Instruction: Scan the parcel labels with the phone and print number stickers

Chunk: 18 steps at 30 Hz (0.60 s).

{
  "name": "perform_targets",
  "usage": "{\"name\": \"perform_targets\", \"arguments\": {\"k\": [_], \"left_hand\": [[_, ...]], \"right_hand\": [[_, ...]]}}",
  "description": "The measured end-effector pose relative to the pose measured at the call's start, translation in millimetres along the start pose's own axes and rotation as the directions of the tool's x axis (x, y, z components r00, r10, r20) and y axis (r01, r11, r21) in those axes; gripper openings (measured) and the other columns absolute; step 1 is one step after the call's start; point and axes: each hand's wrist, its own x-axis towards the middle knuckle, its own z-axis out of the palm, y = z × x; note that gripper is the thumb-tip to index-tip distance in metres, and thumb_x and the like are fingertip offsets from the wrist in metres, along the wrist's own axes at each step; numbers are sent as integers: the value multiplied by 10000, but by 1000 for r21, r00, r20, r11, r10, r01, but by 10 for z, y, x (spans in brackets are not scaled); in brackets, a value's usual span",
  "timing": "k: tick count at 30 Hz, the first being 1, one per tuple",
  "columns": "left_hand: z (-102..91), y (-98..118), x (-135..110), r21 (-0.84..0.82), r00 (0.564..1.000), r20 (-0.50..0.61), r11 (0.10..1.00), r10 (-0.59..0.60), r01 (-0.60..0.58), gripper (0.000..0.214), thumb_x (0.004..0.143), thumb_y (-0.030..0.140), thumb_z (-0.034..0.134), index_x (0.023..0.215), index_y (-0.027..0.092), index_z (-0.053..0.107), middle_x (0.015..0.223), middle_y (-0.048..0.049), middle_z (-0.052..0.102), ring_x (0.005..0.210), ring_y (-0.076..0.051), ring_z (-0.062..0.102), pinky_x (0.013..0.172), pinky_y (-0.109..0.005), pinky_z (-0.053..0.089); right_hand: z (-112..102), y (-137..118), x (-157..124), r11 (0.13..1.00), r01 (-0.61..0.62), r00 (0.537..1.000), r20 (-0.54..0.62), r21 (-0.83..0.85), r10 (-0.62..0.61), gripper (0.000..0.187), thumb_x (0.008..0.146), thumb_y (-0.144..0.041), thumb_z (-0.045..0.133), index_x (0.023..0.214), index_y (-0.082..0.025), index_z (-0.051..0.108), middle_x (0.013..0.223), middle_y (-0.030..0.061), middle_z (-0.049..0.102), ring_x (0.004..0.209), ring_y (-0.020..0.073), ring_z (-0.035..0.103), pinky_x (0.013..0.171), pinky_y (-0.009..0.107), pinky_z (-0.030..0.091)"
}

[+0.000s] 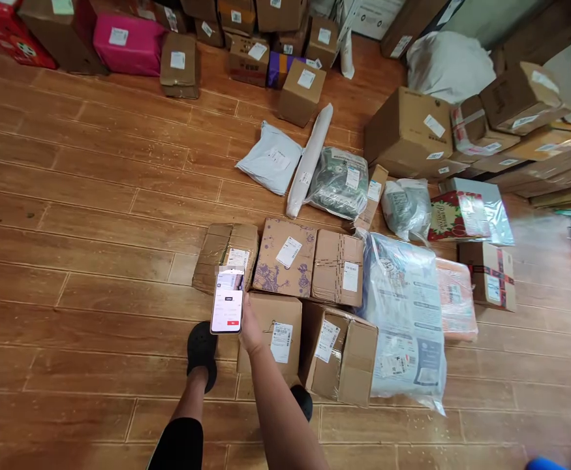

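My right hand (250, 328) is closed around the right edge of a smartphone (226, 305). Its lit screen faces up, showing a white pop-up with a red button; the text is too small to read. Beneath and beyond the phone, a taped cardboard box (207, 251) with a white label is partly covered by it. Close to my hand lie a brown box (265, 313) with a shipping label and a box printed with purple figures (285, 277). A tilted carton (356, 359) stands right of my forearm. My left hand is out of view.
A large plastic-wrapped package (402, 300), a long white tube (312, 160) and a grey mailer bag (273, 156) lie on the wooden floor (94, 261). Stacked cartons (407, 130) line the right side. More boxes and a pink parcel (128, 42) stand along the back.
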Motion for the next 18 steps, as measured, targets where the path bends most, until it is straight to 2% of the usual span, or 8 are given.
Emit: {"name": "perform_targets", "arguments": {"k": [5, 9, 13, 18], "left_hand": [[113, -194, 33, -5, 998, -35, 999, 52, -52, 563, 854, 193, 403, 1346, 467, 411, 1336, 127, 558, 1360, -307, 351, 1022, -473, 484], [178, -274, 74, -6, 996, -52, 997, 74, -74, 576, 874, 181, 319, 1385, 445, 359, 1378, 129, 519, 1361, -294, 343, 1066, -487, 443], [200, -295, 121, -8, 995, -64, 997, 79, -80, 591, 878, 185, 323, 1409, 443, 305, 1389, 125, 509, 1357, -290, 348, 1071, -473, 443], [192, -264, 120, -10, 996, -71, 998, 62, -63, 567, 891, 196, 263, 1396, 445, 331, 1373, 129, 522, 1357, -287, 340, 1059, -470, 446]], "right_hand": [[130, -45, 144, 999, -45, 999, 2, 24, 45, 693, 727, -715, 556, 1190, -202, 609, 1227, 79, 664, 1180, 251, 582, 1006, 434, 469], [185, -104, 185, 997, -71, 998, 0, 34, 71, 677, 723, -710, 563, 1181, -214, 620, 1233, 63, 662, 1205, 258, 565, 1019, 442, 459], [218, -149, 189, 996, -87, 996, 3, 34, 87, 709, 693, -728, 575, 1178, -212, 622, 1271, 63, 639, 1206, 272, 564, 1036, 450, 443], [229, -182, 168, 996, -88, 996, 6, 31, 88, 675, 734, -696, 560, 1212, -221, 596, 1299, 56, 620, 1237, 251, 538, 1044, 428, 437]]}}
